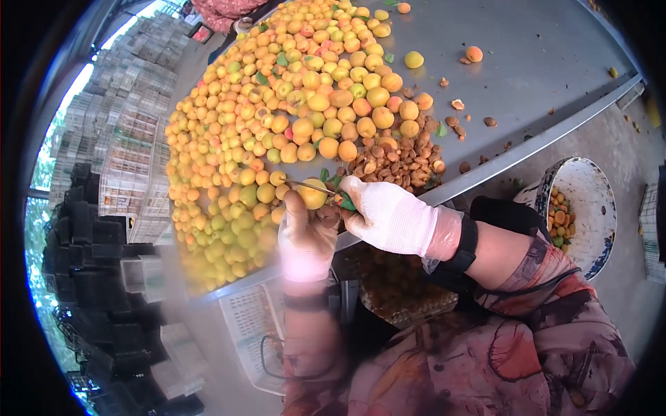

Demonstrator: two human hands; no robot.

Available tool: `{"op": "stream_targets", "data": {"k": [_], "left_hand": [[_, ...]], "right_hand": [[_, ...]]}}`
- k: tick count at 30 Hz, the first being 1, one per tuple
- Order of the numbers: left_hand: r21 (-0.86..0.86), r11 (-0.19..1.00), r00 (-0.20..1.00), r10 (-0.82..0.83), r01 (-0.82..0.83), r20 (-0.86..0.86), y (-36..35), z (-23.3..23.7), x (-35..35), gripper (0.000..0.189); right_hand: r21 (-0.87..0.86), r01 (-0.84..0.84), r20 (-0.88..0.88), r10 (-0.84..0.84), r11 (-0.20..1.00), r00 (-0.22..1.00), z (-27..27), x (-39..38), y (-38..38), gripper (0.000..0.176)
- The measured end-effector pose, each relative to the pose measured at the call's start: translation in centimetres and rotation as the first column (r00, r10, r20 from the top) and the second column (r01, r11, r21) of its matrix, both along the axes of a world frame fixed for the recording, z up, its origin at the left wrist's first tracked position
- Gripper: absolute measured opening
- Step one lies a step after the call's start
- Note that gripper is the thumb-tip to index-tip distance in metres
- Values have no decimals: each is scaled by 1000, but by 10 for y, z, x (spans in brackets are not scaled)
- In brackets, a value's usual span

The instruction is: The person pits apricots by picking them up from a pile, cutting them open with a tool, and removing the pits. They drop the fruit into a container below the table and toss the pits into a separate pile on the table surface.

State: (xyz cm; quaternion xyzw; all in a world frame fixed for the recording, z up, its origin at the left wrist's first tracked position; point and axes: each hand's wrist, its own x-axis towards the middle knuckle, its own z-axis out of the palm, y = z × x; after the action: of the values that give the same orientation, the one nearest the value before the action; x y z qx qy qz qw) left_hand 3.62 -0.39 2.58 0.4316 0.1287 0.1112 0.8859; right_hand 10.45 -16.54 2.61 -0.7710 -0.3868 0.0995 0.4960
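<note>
My left hand [306,232], in a pale glove with bare fingertips, holds a yellow apricot [312,194] above the table's near edge. My right hand [374,208], gloved too, is closed on the green handle of a knife [312,186]. Its thin blade points left, across the top of the apricot. Beyond both hands spreads a large heap of yellow and orange apricots [277,104]. A pile of brown pits [399,163] lies just past my right hand.
The metal table [513,90] has a raised edge [479,173]. To the right stands a white bucket [602,229] with fruit pieces inside. Below the table is a white basket [244,326]. Stacked crates [128,166] line the left. Part of a person [243,25] shows at the top.
</note>
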Motion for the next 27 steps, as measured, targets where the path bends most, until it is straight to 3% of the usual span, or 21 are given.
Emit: {"op": "stream_targets", "data": {"k": [11,14,16,20,22,25,27], "left_hand": [[-38,998,999,44,-44,-3,-1,4,-4,37],[3,998,997,63,-63,-33,-3,6,-5,43],[205,977,993,73,-52,-96,-1,8,-8,52],[324,941,991,124,-99,-57,-5,20,-11,62],[787,607,983,181,-109,-3,-2,25,-11,65],[821,534,974,192,-204,118,-6,21,-8,65],[832,532,980,190,-157,63,-4,28,-9,64]], "right_hand": [[-52,-1,61,4,999,998,-7,-3,4,34],[-48,44,164,-36,998,986,-12,-5,6,34],[-112,46,139,-30,993,990,-14,-5,7,33],[-131,-34,214,61,991,975,-11,1,2,24],[-157,-38,239,75,987,968,-10,1,1,23],[-110,-19,259,47,994,965,-18,-2,3,30],[-128,-13,241,44,992,969,-15,-3,4,26]]}}
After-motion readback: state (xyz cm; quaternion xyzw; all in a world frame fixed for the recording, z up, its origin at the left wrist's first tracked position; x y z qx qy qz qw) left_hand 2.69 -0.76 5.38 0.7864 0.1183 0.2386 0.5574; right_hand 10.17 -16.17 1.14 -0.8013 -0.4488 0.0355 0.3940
